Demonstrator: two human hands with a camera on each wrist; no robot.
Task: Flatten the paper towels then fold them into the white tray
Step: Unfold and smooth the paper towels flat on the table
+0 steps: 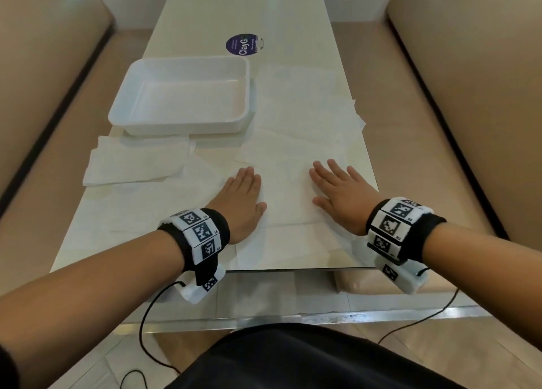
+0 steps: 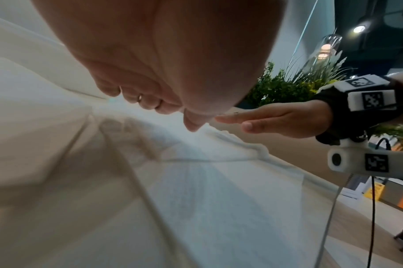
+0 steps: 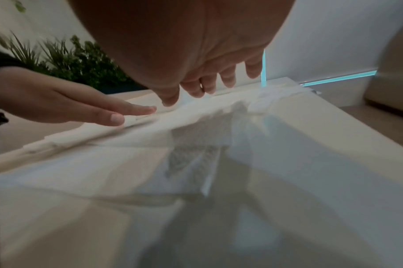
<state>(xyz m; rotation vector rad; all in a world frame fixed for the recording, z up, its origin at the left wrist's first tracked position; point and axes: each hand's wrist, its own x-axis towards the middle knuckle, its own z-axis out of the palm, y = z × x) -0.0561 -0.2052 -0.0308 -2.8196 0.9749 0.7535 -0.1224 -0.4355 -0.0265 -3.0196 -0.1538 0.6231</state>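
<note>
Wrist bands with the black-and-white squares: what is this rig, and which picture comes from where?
No robot here: a person works bare-handed. The marker bands carry a small camera under each wrist; a third camera sits on the head. The head view looks down at a pale table. The other two views look along each palm. The left hand and right hand lie flat, fingers straight, on a paper towel, apparently smoothing it; nothing is gripped. More towels lie spread around. The white tray is empty, beyond the left hand. A purple sticker sits farther back.
</note>
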